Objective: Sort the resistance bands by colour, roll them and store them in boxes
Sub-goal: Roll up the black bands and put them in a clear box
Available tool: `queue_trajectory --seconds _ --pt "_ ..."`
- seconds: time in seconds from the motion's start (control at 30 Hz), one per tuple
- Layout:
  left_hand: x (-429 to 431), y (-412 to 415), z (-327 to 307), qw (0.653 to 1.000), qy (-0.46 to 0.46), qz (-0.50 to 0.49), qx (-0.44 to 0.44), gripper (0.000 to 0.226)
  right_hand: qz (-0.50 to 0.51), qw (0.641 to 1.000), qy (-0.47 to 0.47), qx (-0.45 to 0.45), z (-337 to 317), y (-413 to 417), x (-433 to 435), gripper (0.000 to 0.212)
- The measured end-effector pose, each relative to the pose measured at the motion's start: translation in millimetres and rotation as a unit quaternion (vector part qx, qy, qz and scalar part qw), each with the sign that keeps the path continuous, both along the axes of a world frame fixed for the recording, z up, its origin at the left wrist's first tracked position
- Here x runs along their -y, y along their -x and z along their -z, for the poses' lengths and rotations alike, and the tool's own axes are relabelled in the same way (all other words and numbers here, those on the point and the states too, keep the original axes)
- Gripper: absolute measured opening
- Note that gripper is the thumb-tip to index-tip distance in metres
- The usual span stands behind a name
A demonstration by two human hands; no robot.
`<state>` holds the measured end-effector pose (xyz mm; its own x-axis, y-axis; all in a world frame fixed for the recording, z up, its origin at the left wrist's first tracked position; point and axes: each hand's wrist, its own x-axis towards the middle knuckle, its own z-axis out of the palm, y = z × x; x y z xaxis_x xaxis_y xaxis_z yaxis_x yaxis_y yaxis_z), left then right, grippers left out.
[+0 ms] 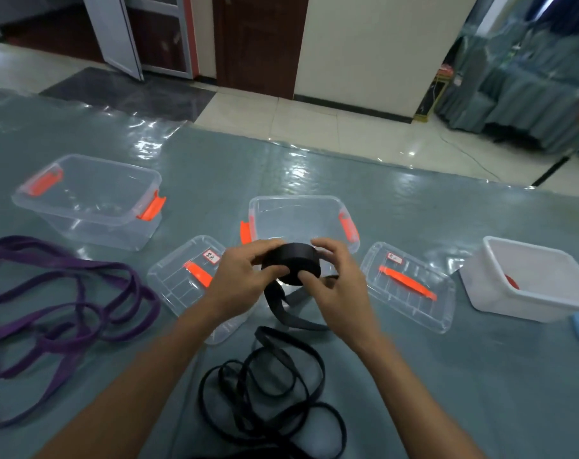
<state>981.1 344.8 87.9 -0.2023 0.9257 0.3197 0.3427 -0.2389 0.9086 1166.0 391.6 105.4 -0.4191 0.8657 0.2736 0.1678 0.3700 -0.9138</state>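
Black band roll (291,263), flat face up, is pinched between left hand (245,279) and right hand (337,283), with loose tail (281,306) hung below and open box (301,202) just behind.

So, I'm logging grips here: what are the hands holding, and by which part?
The half-rolled black resistance band: left hand and right hand pinch the coil's outer rim from opposite sides; its unrolled tail trails below.

Both curled: left hand (245,281), right hand (339,289)
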Motion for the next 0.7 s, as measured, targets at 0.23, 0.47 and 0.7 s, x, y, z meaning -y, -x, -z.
queue_trajectory --seconds 0.23,0.47,0.7 --pt "-7 16 -10 0.994 -0.037 0.044 -0.092 0.038 -0.026 0.984 -0.124 0.129 -20 -1 -15 0.043" --pt "-15 14 -6 0.998 -0.064 0.010 0.022 0.044 0.043 0.999 0.003 0.005 -25 14 -14 0.052" --pt "-16 26 -8 0.999 -0.045 0.024 0.002 0.039 0.013 0.998 0.037 0.045 -23 13 -18 0.048"
